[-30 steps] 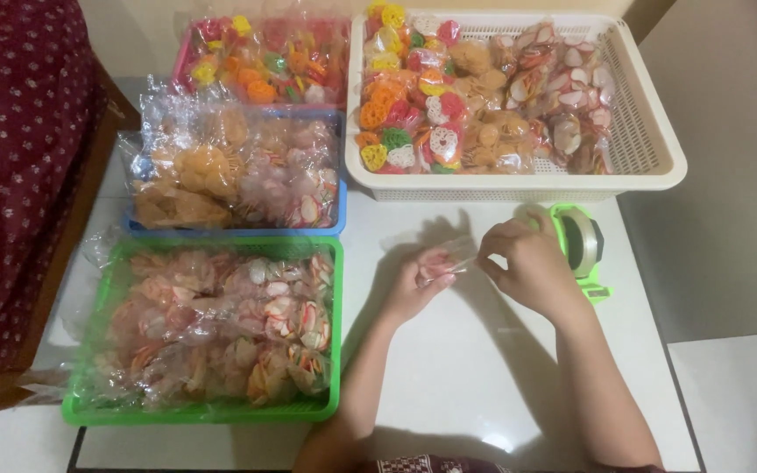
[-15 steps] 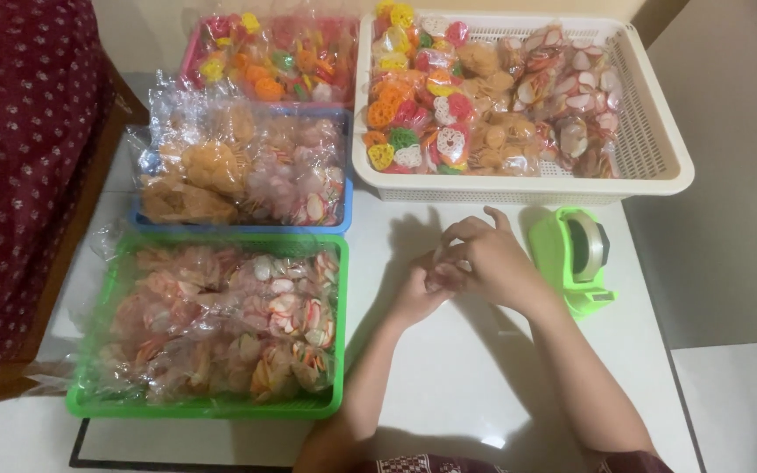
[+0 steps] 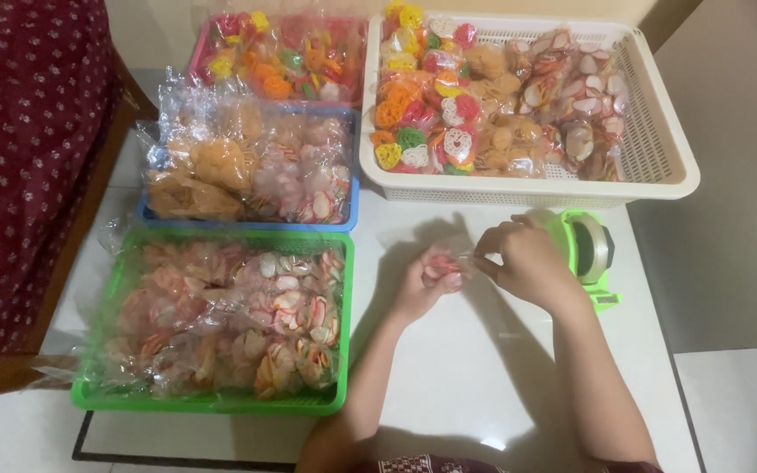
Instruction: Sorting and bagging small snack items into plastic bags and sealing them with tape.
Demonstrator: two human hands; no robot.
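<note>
I have my left hand (image 3: 420, 285) clenched around a small packet of pink crackers (image 3: 439, 265) above the white table (image 3: 484, 368); my right hand (image 3: 526, 263) pinches its neck — sealing step, I judge; next calls for the green tape dispenser (image 3: 590, 256) just beside.

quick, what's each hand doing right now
left hand: closed around a small clear packet of pink crackers.
right hand: fingers pinched shut on the same packet's end, beside the green tape dispenser.

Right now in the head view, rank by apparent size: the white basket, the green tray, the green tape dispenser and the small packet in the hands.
1. white basket
2. green tray, close to it, and nearer the camera, so unsure
3. green tape dispenser
4. small packet
</note>
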